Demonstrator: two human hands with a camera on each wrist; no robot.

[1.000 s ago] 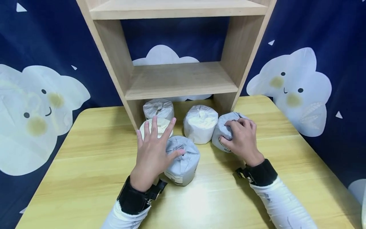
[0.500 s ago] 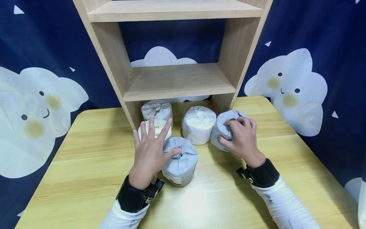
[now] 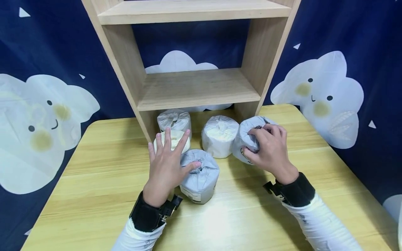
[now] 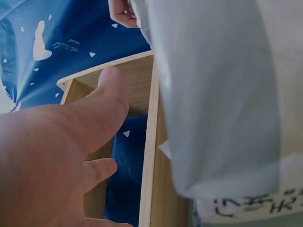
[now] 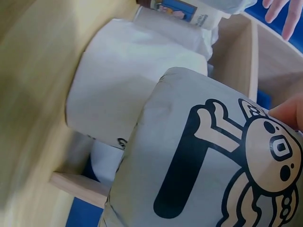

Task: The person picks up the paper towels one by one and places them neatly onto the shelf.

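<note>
My right hand (image 3: 271,151) grips the wrapped top of a grey toilet roll (image 3: 243,141), thumb at its near side and fingers at the centre hollow. In the right wrist view this roll (image 5: 165,109) tilts and shows a cartoon animal print. My left hand (image 3: 164,169) is spread, palm down, and overlaps a cream roll (image 3: 182,136) and a second grey roll (image 3: 201,183). Its thumb lies over that grey roll's top; the left wrist view shows the grey wrapper (image 4: 218,94) beside the thumb. A white roll (image 3: 220,139) stands between the hands.
A wooden shelf unit (image 3: 201,89) stands at the back of the wooden table (image 3: 94,181). Another white-wrapped roll (image 3: 174,118) sits under its lowest shelf board, behind the cream roll. A dark blue curtain (image 3: 194,40) with cloud prints hangs behind.
My right hand has raised the grey roll slightly, moving a little up and to the right. My left hand keeps nearly the same place and stays spread.
</note>
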